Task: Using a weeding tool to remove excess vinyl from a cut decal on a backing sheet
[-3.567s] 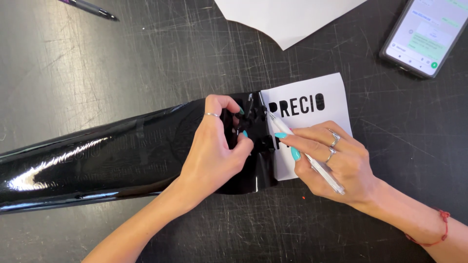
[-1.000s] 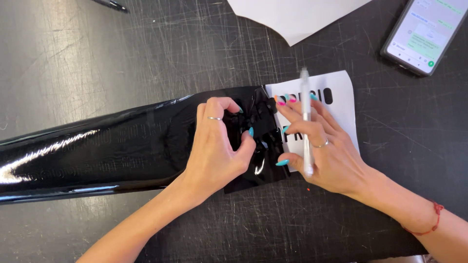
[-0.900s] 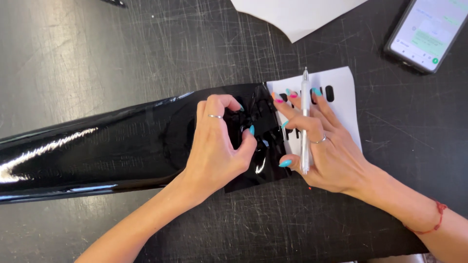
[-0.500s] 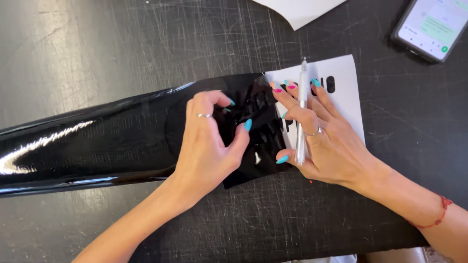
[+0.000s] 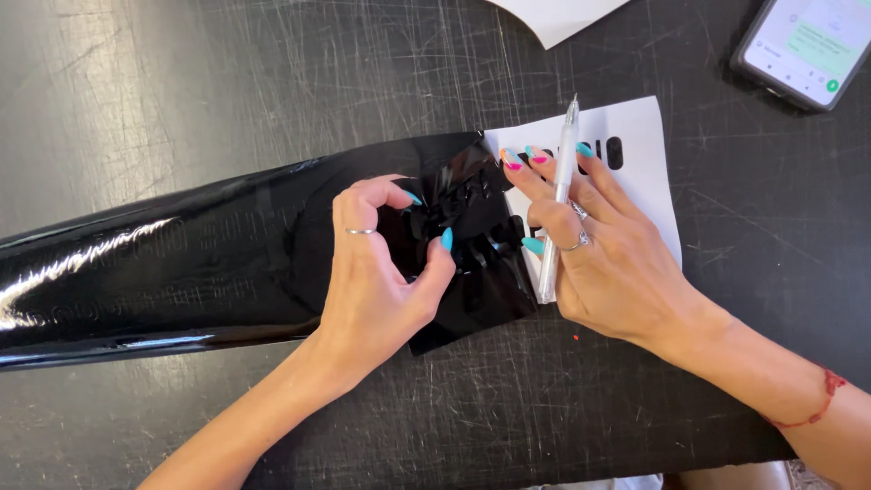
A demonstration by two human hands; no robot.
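Left hand (image 5: 381,272) pinches crumpled black film (image 5: 227,263) mid-frame; right hand (image 5: 608,245), fingers flat, holds a pen (image 5: 558,195) on the white sheet (image 5: 649,172). A hard tug could tear letters.

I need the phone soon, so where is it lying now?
In the head view the phone lies in the top right corner of the dark table, screen lit, above and to the right of the white sheet and the right hand.

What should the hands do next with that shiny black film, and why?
Probably keep peeling: the left hand pinches the crumpled film beside the white sheet, which the right hand presses flat, pen between its fingers. A slow pull leftward seems best.
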